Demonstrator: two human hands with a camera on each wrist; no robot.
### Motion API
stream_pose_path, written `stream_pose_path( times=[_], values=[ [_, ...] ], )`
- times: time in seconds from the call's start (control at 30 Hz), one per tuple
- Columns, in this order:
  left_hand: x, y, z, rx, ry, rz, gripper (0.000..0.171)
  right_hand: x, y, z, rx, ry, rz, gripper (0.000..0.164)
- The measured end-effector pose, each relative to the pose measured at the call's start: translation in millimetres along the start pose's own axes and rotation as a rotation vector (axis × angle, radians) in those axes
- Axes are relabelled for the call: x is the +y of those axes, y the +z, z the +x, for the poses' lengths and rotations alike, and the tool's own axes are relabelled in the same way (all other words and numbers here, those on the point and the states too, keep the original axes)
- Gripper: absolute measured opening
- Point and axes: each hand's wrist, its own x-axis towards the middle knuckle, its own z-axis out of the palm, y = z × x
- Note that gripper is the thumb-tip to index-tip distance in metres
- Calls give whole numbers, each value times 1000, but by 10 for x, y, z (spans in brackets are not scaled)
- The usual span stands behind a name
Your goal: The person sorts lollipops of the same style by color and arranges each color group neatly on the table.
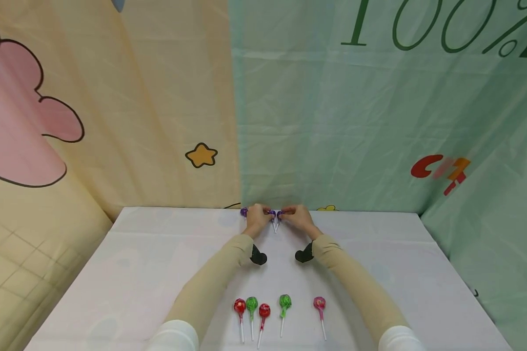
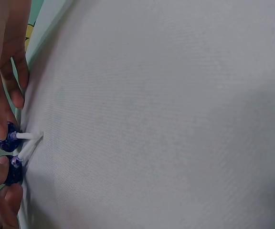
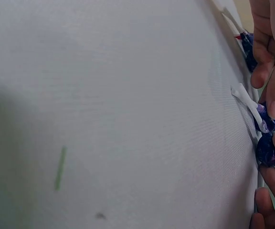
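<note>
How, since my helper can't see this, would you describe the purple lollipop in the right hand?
Start on the white table, then look to its far edge. There the right hand pinches this purple lollipop. It is the rightmost purple one, beside its twin in the left hand.

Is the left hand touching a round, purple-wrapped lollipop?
Touching: the right wrist view shows the left hand pinching a purple-wrapped lollipop, its thumb against it.

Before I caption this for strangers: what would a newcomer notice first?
The left hand and right hand pinch two purple lollipops at the far edge of the table. Nearer the camera lie two red lollipops, two green lollipops and a pink lollipop. A pink cartoon shape spans the head view's upper left.
</note>
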Motion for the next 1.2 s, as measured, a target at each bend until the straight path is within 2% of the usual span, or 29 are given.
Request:
stream_pose_path(
  times=[0.43,0.7,1.0,1.2],
  values=[
    [11,-12,13,-47,-10,13,27,-44,17,20,-42,13,-80,32],
    [24,-20,10,-29,5,28,27,-67,-12,-3,-40,1,-78,33],
    [0,-155,-59,-36,-18,7,30,-105,-32,-98,-40,-17,-90,35],
    [22,-259,-107,-34,7,0,29,-129,-148,-173,-55,-42,-86,35]
  ],
)
